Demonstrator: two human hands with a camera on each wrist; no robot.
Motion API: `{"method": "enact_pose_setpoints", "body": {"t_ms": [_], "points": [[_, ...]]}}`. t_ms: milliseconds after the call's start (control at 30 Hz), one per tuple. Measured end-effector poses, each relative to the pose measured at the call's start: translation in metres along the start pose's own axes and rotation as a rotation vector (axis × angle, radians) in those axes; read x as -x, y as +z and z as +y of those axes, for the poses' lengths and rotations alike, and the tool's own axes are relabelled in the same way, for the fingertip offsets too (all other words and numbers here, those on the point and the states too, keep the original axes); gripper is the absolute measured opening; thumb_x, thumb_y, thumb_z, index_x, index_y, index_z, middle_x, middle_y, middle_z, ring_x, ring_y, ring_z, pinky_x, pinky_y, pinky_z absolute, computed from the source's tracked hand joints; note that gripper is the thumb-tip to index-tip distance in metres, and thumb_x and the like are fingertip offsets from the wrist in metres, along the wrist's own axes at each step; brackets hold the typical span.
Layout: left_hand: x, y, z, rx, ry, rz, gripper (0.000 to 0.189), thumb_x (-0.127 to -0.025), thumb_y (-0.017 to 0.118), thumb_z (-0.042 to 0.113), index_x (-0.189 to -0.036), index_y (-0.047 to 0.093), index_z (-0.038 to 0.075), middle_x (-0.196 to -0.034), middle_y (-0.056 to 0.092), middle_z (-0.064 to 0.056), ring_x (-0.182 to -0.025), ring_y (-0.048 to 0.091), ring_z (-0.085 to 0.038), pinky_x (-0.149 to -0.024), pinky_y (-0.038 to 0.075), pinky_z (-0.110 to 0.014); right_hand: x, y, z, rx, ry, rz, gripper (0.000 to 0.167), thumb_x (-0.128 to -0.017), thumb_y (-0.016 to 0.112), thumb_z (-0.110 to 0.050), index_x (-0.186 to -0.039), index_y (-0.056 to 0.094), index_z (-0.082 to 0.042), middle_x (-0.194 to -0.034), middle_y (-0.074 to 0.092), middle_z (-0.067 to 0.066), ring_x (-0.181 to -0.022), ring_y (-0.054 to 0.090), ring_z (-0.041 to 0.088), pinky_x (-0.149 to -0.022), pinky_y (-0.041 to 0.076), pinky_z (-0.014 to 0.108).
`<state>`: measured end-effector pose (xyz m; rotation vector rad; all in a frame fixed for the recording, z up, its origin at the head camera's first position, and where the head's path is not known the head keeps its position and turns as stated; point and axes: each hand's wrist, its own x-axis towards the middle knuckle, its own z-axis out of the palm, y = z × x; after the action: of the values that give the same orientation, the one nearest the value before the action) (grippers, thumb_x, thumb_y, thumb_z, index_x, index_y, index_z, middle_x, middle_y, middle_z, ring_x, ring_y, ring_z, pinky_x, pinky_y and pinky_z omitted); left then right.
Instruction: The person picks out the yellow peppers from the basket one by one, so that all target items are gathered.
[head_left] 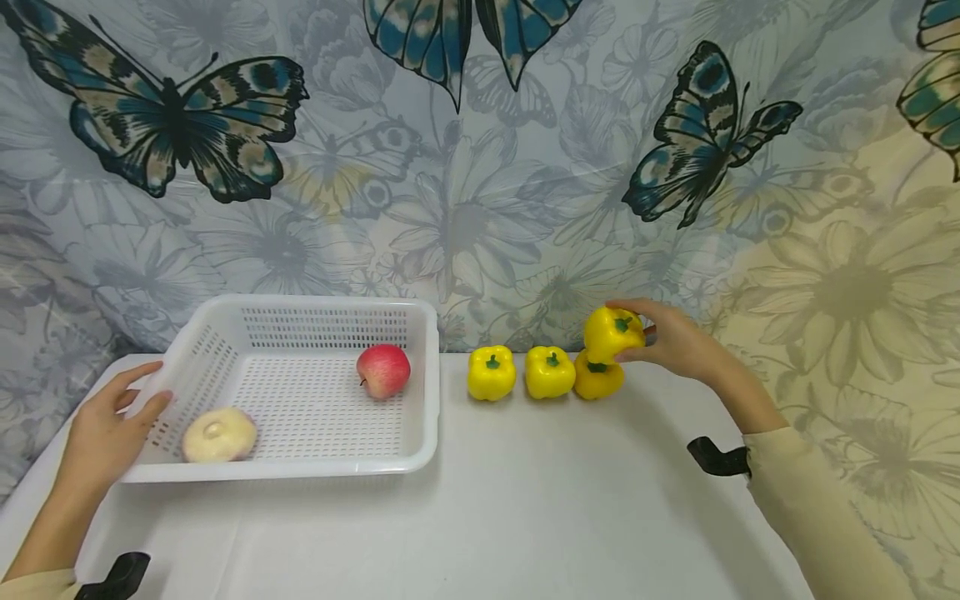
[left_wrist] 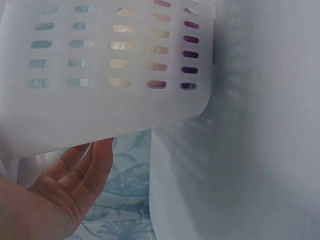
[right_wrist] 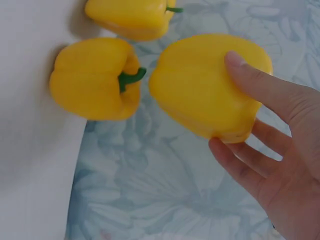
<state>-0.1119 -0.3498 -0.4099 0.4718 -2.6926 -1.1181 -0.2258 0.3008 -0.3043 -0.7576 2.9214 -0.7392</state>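
In the head view my right hand (head_left: 678, 342) grips a yellow bell pepper (head_left: 609, 333), thumb on one side and fingers on the other. This pepper is raised, overlapping another yellow bell pepper (head_left: 597, 379) on the table. The right wrist view shows the held pepper (right_wrist: 200, 85) apart from the standing one (right_wrist: 90, 80) with its green stem. At the left, my left hand (head_left: 108, 429) holds the rim of a white perforated plastic basket (head_left: 300, 468). From the left wrist, its fingers (left_wrist: 102, 160) show behind the basket's edge, their tips partly hidden.
Inside the basket lie a red apple (head_left: 384, 371) and a pale, round thing with a central knob (head_left: 219, 435). Two more yellow bell peppers (head_left: 491, 375) stand in a row right of the basket. A butterfly-patterned cloth (head_left: 465, 225) hangs behind the white table (head_left: 525, 517).
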Motion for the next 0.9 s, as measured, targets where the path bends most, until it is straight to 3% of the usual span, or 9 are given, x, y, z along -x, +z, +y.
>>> {"method": "enact_pose_setpoints", "body": {"t_ms": [200,367,567,767,900], "points": [[0.001,0.001,0.001,0.006,-0.004,0.01,0.058,-0.102,0.05,0.028,-0.151,0.031,0.004,-0.136,0.038,-0.044,-0.113,0.044,-0.061,-0.076,0.041,-0.065,0.005,-0.004,0.008,0.017,0.002,0.002,0.073,-0.081,0.081,-0.012,-0.142,0.044,0.002,-0.145,0.044,0.025,-0.122,0.05,0.044,-0.089,0.049,0.055],[0.001,0.002,0.001,-0.013,-0.001,0.014,0.058,-0.102,0.05,0.027,-0.151,0.031,0.003,-0.132,0.041,-0.043,-0.106,0.05,-0.058,-0.067,0.046,-0.055,0.011,-0.008,0.019,0.039,0.01,0.022,0.071,-0.082,0.079,-0.009,-0.141,0.044,0.004,-0.144,0.044,0.026,-0.125,0.046,0.046,-0.092,0.045,0.06],[0.001,0.003,0.002,-0.009,-0.001,0.01,0.057,-0.102,0.05,0.027,-0.151,0.032,0.003,-0.133,0.04,-0.043,-0.107,0.049,-0.059,-0.069,0.045,-0.058,0.017,-0.011,0.039,0.061,0.028,0.029,0.07,-0.08,0.079,-0.005,-0.14,0.044,0.006,-0.143,0.044,0.029,-0.127,0.041,0.048,-0.093,0.041,0.064],[0.001,0.002,0.002,-0.021,0.006,0.015,0.058,-0.102,0.051,0.027,-0.151,0.032,0.003,-0.129,0.044,-0.042,-0.101,0.054,-0.054,-0.06,0.044,-0.039,0.018,-0.004,0.056,0.085,0.081,-0.031,0.07,-0.078,0.079,-0.001,-0.139,0.046,0.006,-0.139,0.046,0.032,-0.125,0.042,0.05,-0.094,0.039,0.065],[0.001,0.002,0.002,-0.02,0.009,0.018,0.057,-0.102,0.051,0.027,-0.151,0.032,0.003,-0.131,0.043,-0.043,-0.105,0.052,-0.056,-0.062,0.045,-0.046,0.018,0.008,0.07,0.096,0.079,-0.083,0.069,-0.076,0.082,-0.003,-0.136,0.049,0.004,-0.132,0.053,0.031,-0.118,0.05,0.048,-0.094,0.041,0.063]]}}
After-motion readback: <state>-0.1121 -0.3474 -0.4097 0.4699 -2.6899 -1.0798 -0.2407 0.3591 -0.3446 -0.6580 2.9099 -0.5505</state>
